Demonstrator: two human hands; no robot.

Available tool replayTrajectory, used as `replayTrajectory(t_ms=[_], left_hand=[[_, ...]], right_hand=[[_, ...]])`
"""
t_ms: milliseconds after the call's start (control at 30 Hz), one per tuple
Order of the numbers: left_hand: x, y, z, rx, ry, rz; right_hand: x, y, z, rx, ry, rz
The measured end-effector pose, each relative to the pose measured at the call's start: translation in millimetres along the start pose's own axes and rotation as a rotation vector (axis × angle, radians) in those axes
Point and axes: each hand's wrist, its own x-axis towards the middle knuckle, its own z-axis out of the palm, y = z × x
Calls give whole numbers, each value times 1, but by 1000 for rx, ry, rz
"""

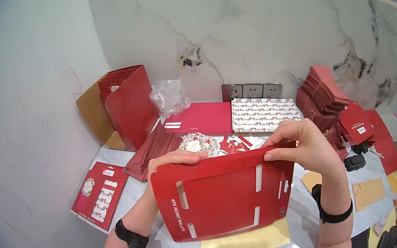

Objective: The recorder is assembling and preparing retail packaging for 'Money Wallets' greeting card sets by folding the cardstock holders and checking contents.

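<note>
A red cardboard packaging card (221,194) with several cut-out slots and white print is held up, tilted, over the table. My right hand (301,142) pinches its top edge near the right corner, thumb in front. At the upper left corner my left hand (175,159) grips the card, its fingers lying along the top edge and partly hidden behind it. Below the card lies a yellow sheet (247,241). Just beyond it are a stack of round patterned cut-outs (199,143) and a scatter of small red and white labels (236,144).
At the left stand a box of red cards (132,106), a row of red envelopes (153,150) and a finished pack (99,194). Behind lie a clear plastic bag (169,98), red cards (202,117) and patterned sheets (264,114). Bundled red envelopes (324,91) stand back right.
</note>
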Motion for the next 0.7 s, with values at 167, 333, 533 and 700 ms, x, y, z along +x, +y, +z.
replayTrajectory(t_ms=[167,333,533,700], left_hand=[[1,10,14,229,-89,-139],[0,6,23,324,-124,17],[-7,1,31,705,-32,343],[-6,5,26,838,-32,432]], right_hand=[[-3,-23,29,-187,6,-216],[0,-31,62,-109,-95,-274],[-2,-26,56,-91,-188,-264],[-3,-25,57,-182,-153,-318]])
